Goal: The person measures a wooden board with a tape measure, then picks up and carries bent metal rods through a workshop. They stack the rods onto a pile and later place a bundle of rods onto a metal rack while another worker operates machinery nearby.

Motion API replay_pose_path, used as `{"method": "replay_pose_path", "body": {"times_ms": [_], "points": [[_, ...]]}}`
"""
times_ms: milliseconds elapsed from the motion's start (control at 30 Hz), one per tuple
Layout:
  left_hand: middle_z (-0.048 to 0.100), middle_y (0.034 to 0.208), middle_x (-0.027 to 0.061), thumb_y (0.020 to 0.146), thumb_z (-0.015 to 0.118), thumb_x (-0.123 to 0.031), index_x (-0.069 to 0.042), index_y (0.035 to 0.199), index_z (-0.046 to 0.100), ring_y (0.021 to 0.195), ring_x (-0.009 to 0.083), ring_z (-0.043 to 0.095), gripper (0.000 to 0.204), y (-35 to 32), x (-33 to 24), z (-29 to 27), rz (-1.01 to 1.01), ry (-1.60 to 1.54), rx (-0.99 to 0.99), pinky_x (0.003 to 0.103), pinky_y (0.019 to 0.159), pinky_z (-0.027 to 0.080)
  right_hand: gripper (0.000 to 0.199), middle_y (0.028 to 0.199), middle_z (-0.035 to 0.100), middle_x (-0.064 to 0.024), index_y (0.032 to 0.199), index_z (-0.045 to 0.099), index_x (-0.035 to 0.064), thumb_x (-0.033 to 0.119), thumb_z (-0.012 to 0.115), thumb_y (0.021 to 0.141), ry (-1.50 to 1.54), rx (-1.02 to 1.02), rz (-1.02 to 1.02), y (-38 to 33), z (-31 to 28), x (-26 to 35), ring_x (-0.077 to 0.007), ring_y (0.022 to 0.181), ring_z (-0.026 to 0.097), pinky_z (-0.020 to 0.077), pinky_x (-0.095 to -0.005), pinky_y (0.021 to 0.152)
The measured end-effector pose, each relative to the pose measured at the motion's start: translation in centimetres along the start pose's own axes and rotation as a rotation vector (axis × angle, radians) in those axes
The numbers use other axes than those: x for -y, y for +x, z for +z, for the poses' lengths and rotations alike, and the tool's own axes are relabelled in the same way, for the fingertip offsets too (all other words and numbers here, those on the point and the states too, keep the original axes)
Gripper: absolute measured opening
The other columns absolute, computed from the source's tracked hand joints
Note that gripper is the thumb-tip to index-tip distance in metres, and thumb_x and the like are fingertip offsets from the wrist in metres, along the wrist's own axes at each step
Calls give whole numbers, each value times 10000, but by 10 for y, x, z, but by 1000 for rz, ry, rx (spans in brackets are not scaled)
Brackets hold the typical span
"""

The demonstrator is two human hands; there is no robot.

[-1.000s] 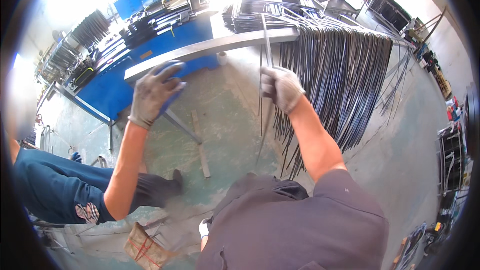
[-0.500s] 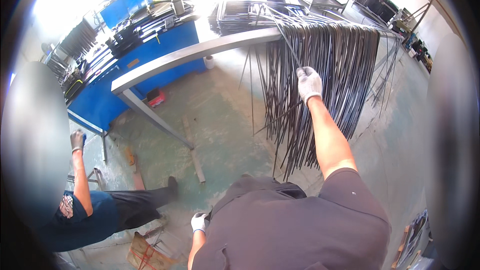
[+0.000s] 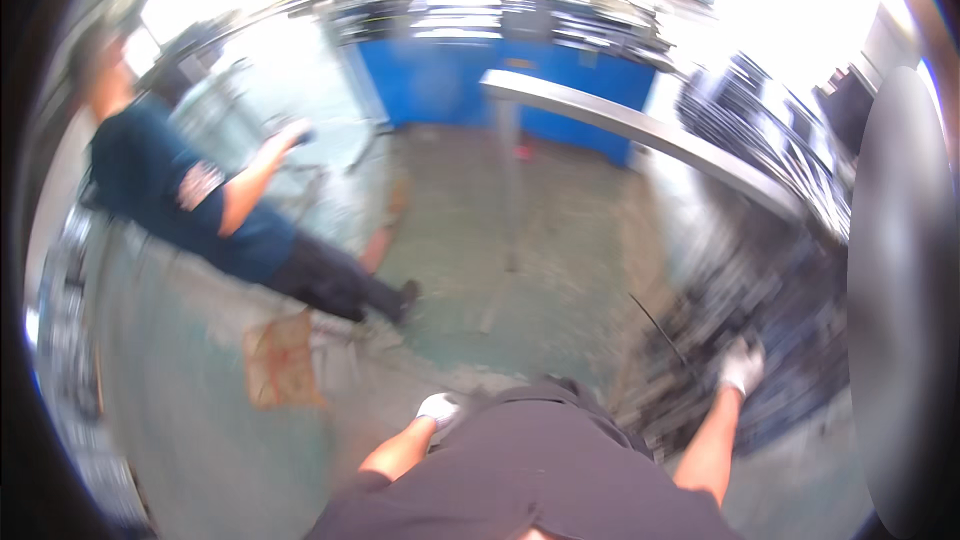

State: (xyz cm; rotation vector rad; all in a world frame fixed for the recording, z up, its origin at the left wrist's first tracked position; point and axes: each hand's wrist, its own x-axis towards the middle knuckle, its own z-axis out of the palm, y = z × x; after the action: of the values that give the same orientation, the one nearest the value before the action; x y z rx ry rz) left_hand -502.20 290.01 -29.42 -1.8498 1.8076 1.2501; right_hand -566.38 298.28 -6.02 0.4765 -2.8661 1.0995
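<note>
My right hand (image 3: 741, 365), in a pale glove, is low on the right beside a dense bundle of dark metal rods (image 3: 790, 305). Motion blur hides its fingers, so I cannot tell whether it grips one. A single thin dark rod (image 3: 656, 324) sticks out to the left of the bundle. My left hand (image 3: 437, 408), also gloved, is close to my body at the waist with nothing visible in it. Its fingers are too smeared to read. The rods hang from a grey metal beam (image 3: 650, 125) that runs off to the right.
A long blue workbench (image 3: 430, 90) piled with dark metal parts stands ahead. To the left a co-worker (image 3: 215, 190) in dark clothes stands with an arm raised forward. A brown board (image 3: 280, 360) lies on the floor at the left.
My view has swung to the left, bringing the co-worker and bench further into the picture. My right hand, earlier up among the hanging rods, is now lower and nearer my body.
</note>
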Motion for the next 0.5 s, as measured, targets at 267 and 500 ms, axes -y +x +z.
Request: {"method": "replay_pose_path", "body": {"times_ms": [267, 500], "points": [[741, 1271, 209, 870, 622, -325, -69, 1250, 763, 1229, 379, 682, 479, -19, -26, -33, -128, -272, -212, 434, 1055, 529, 426, 1209, 738, -207, 1296, 639, 44, 345, 713, 1003, -178, -69, -42, 45, 32, 9, -414, 1127, 709, 550, -504, 941], [764, 1159, 223, 878, 613, -308, -64, 1148, 790, 1123, 402, 715, 405, -37, -40, -28, -103, -301, -179, 466, 971, 556, 568, 1416, 640, -205, 1447, 562, 0, 324, 702, 1002, -307, -412, -531, 47, 27, 101, -383, 1296, 612, 467, -477, 1123]]}}
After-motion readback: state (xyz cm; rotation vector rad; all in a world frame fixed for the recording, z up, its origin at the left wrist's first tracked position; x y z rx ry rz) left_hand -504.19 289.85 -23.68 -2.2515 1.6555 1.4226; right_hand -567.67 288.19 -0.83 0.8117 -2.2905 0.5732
